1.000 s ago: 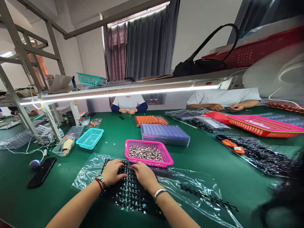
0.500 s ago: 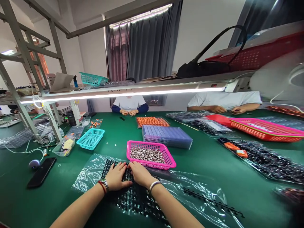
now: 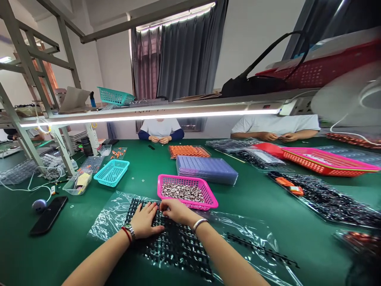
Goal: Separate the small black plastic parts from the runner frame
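Rows of small black plastic parts (image 3: 181,246) lie in a grid on a sheet of clear plastic film (image 3: 102,222). My left hand (image 3: 145,220) rests flat on the grid's upper left, fingers stretched and thumb out to the side. Beside it, my right hand (image 3: 177,211) has its fingers curled and pinched at the grid's upper edge; whatever is between the fingertips is hidden. Just beyond the fingers stands a pink basket (image 3: 210,195) holding many small silvery rings (image 3: 184,192). A separate black strip (image 3: 258,248) lies on the film at the right.
Behind the pink basket is a stack of clear trays (image 3: 205,169), with orange parts (image 3: 189,151) beyond. A turquoise basket (image 3: 112,173) and a phone (image 3: 49,215) lie left. Bags of black parts (image 3: 330,202) lie right. Two people sit opposite, below a lit shelf (image 3: 149,116).
My right hand's fingers have curled in more, and its wrist has shifted slightly right. My left hand stays flat on the black parts. The whole view has moved a little.
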`<state>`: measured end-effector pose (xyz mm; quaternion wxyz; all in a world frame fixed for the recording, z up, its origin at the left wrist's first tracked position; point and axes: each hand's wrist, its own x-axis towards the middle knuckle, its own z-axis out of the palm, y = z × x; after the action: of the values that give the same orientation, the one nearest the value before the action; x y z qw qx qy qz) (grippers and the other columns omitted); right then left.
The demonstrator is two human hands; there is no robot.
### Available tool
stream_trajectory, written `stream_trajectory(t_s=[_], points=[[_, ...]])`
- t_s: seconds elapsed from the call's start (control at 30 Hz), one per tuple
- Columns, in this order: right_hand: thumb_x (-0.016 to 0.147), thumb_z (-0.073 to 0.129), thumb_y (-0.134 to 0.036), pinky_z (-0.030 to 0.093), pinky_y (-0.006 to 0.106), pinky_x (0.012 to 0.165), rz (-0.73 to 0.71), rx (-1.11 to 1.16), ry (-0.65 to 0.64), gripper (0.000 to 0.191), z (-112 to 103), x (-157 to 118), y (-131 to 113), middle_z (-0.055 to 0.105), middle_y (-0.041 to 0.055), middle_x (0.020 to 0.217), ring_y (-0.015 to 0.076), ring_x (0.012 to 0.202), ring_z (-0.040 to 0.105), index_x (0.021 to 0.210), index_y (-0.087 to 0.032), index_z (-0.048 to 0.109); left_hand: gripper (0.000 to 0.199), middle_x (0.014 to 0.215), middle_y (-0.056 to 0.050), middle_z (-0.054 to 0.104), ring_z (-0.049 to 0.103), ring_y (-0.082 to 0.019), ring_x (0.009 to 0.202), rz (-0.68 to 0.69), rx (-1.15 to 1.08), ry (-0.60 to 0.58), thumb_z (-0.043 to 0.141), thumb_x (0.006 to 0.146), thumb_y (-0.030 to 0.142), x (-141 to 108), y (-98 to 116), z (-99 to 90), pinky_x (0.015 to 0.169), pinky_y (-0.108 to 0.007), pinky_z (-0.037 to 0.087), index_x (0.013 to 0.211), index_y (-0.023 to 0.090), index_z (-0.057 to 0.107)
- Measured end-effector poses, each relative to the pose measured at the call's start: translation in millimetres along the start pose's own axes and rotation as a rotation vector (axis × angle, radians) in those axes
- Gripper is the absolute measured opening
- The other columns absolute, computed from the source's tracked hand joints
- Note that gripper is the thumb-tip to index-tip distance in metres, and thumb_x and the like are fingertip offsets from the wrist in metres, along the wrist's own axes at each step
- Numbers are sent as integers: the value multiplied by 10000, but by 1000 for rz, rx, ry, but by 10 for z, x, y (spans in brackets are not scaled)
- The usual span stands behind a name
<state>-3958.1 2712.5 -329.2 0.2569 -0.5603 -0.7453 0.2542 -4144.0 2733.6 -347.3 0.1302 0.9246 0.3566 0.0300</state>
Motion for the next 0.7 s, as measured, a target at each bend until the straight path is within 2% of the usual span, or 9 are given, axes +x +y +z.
stream_trajectory(t_s=[0.13,0.27,0.37,0.43,0.47,0.5,0.6,0.7], points=[[714,609,-113,484,301,761,-22,206,96,148,-313,-85,29,691,18,799,160,789,622,834,-155,684,785,1523,-117,226,182,-299,1410,2,-23,1,499,812,589,-3,-9,4,1137,-559,98,1443,172,291],[680,653,-293,493,338,799,-4,410,260,233,-626,-230,58,705,47,857,190,831,635,865,-154,684,768,1504,-147,270,212,-330,1396,0,-72,21,574,787,545,14,-26,-31,1126,-587,104,1414,163,351],[646,703,-438,506,361,797,15,556,375,364,-722,-407,-53,705,60,847,201,819,642,877,-159,666,696,1453,-156,380,294,-337,1358,6,-116,79,671,748,462,5,94,-150,1122,-566,163,1338,160,458],[636,720,-495,511,356,800,27,644,424,422,-696,-575,-199,707,71,875,207,837,646,895,-167,660,543,1345,-128,513,426,-283,1267,22,-208,154,677,761,428,-40,291,-251,1093,-472,291,1227,177,553],[637,725,-508,514,351,795,35,678,439,431,-658,-673,-283,708,75,881,210,843,649,896,-171,658,460,1260,-111,575,498,-246,1184,36,-304,186,656,782,434,-76,419,-293,1041,-414,369,1161,182,587],[646,728,-509,517,346,786,49,712,448,425,-606,-780,-367,709,76,882,214,849,651,898,-174,658,397,1151,-101,625,559,-223,1077,54,-491,212,653,785,443,-121,559,-321,967,-375,431,1076,176,616],[637,761,-496,524,320,735,121,851,475,392,-397,-1115,-560,706,58,811,217,814,657,853,-183,665,396,908,-75,653,606,-174,821,113,-1085,123,679,749,482,-283,960,-296,745,-299,492,940,143,603],[645,774,-481,520,294,713,202,960,517,369,-180,-1418,-592,700,46,811,212,807,650,854,-194,674,401,717,-35,613,563,-129,644,109,-1302,3,688,733,491,-441,1206,-150,616,-256,445,846,123,576]])
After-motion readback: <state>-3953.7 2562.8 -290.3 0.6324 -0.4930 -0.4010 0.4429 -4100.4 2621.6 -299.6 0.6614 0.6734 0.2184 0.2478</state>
